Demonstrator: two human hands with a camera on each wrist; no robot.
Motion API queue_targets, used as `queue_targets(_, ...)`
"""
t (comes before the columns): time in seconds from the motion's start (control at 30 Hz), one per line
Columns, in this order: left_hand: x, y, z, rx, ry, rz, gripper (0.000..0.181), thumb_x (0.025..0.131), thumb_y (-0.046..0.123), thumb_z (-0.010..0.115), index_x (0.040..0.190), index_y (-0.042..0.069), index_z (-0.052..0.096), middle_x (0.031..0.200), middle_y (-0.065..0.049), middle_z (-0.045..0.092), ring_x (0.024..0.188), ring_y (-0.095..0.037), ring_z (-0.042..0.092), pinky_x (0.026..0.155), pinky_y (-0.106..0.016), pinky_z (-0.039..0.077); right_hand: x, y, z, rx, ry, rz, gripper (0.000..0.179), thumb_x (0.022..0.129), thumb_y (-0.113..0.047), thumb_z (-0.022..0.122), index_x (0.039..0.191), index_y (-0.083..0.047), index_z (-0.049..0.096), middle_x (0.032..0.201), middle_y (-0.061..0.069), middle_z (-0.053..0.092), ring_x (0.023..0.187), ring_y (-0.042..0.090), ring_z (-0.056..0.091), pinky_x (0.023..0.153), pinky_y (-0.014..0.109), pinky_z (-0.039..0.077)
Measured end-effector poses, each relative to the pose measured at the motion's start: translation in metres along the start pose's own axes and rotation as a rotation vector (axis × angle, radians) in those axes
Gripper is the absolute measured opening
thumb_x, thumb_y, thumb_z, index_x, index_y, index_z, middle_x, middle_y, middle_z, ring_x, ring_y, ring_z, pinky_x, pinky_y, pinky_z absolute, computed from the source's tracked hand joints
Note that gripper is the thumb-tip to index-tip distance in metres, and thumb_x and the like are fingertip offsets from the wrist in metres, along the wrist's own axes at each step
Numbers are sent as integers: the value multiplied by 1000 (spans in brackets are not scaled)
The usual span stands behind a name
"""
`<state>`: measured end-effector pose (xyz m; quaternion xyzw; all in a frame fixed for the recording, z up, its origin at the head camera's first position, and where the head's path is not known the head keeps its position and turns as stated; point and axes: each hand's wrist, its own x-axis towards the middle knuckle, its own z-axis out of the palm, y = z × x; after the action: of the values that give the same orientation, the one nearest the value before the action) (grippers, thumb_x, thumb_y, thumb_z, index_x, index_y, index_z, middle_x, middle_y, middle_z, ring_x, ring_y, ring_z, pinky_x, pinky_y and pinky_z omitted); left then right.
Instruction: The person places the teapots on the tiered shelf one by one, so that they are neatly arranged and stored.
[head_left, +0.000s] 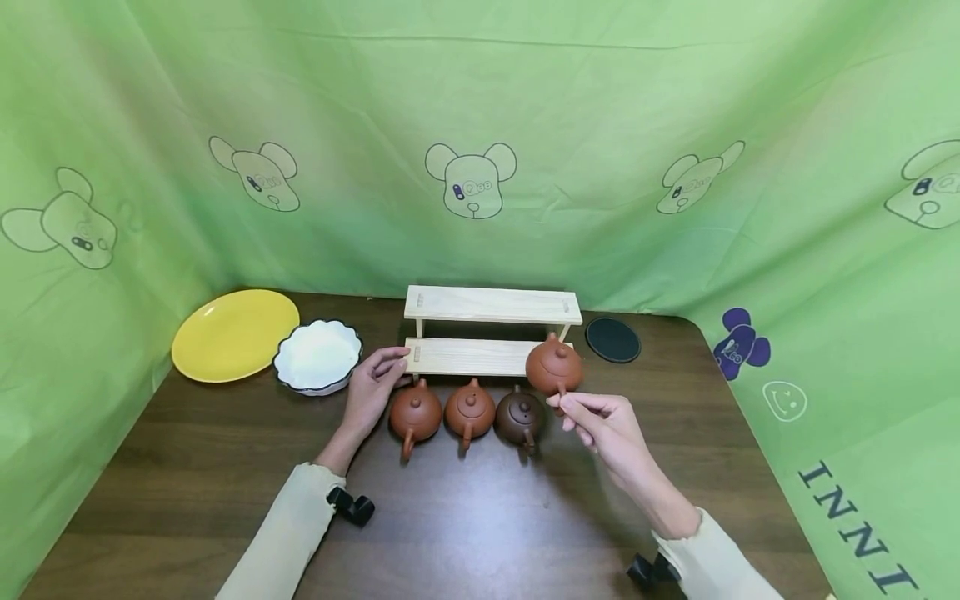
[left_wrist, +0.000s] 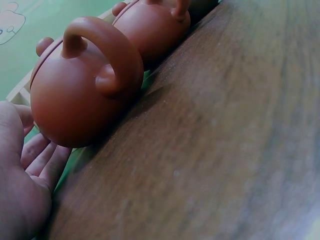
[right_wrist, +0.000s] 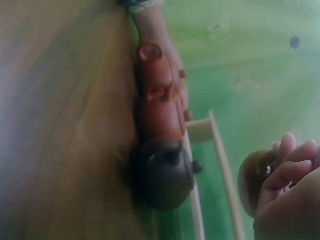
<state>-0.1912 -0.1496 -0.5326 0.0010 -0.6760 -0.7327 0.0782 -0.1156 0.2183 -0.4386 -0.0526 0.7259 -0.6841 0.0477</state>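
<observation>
Red-brown pot point(head_left: 551, 371) held up by its handle point(head_left: 561, 389) near the right end of the wooden shelf point(head_left: 491, 303).
The right grip point(head_left: 611, 433) pinches the handle, and the pot is raised off the tabletop point(head_left: 480, 525), overlapping the lower plank's point(head_left: 465, 357) right end in the head view; the left grip point(head_left: 371, 387) touches the shelf's left end, though whether it clasps it cannot be told. A level, slow lowering would seem best, with the base square to the plank, the shelf steadied and the dark pot point(head_left: 520, 417) given room. The spout point(head_left: 552, 337) points away from the person, the handle toward them, so the long axis runs roughly front to back, across the plank.
</observation>
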Motion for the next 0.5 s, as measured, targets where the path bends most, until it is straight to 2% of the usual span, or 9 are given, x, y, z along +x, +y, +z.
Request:
queue_targets(0.2,0,-1,1,4,-5,-1,26,109,-2,68,133,-10,71,127,-33,73,97,-4,77,87,-25,69,12,-13,6,-23,-59,4,29,110,-9,70,118,18,74,72,-4,67,56,0,47,45,12,35)
queue_targets(0.5,1,-3,0,-6,-6,7,25,108,-3,69,132,-10,72,123,-32,75,98,-6,77,89,-27,69,32,-17,27,3,-116,24,28,110,-9,69,120,16,76,72,-6,68,57,1,49,47,11,39)
